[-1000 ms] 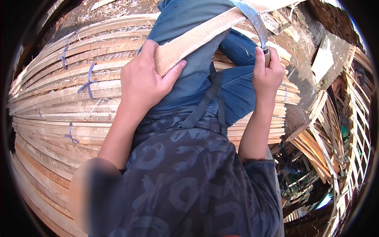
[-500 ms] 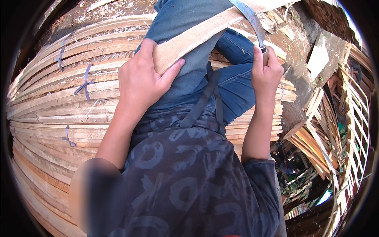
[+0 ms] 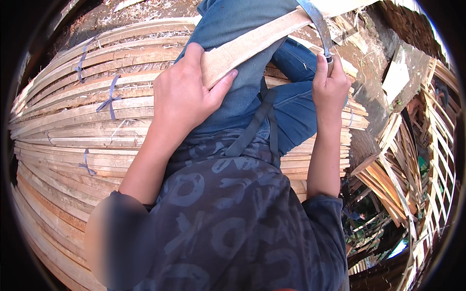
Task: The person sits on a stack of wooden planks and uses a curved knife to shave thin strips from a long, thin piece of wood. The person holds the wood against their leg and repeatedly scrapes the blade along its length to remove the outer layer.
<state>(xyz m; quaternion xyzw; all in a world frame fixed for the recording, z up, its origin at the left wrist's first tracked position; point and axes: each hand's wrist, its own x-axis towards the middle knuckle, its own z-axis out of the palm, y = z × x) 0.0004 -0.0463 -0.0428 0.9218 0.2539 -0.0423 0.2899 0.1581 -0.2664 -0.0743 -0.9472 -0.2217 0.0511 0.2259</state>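
My left hand is closed round the near end of a pale wooden plank, thumb on one edge and fingers on the other. The plank slants away to the upper right across my thigh and runs out of the picture. In my right hand is the handle of a sickle. Its curved blade arches up to the left and lies over the plank's upper part. The blade's tip is cut off by the picture's top edge.
Bundles of wooden strips tied with purple strips spread beneath me and to the left. Shavings litter the ground at the top left. On the right stand a cut log, loose thin slats and a slatted lattice.
Both hands, the plank and the sickle appear slightly farther right, as does most of the scene. The right wrist is turned a little. Both grips stay the same.
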